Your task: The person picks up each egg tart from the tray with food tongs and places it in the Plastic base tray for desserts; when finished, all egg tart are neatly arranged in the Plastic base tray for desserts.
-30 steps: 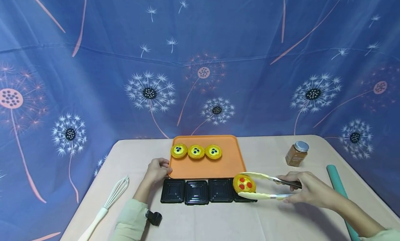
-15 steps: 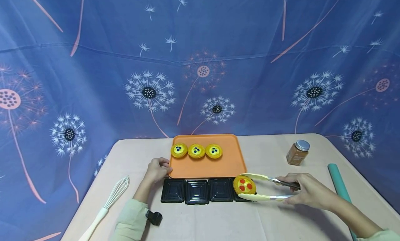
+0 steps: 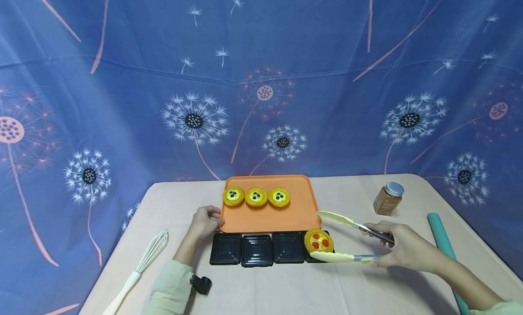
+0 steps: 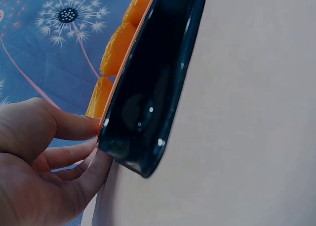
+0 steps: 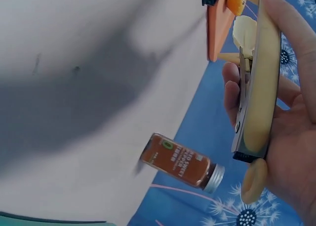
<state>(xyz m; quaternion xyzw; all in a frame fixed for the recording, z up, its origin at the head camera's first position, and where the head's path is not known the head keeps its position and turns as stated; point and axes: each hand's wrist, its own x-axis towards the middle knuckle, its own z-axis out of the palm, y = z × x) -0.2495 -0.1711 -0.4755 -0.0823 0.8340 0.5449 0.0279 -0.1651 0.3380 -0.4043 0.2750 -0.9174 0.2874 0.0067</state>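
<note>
In our right hand point(image 3: 406, 248) we grip tongs point(image 3: 341, 257), their arms spread apart at a red-dotted tart point(image 3: 318, 240) on the rightmost of four black dishes point(image 3: 288, 248). Our left hand point(image 3: 205, 222) grips the edge of an orange tray point(image 3: 265, 220) bearing three blue-dotted tarts point(image 3: 256, 197).

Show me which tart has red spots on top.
The rightmost tart, the one with the tongs around it. The other three tarts, in a row on the orange tray, have dark blue dots.
</note>
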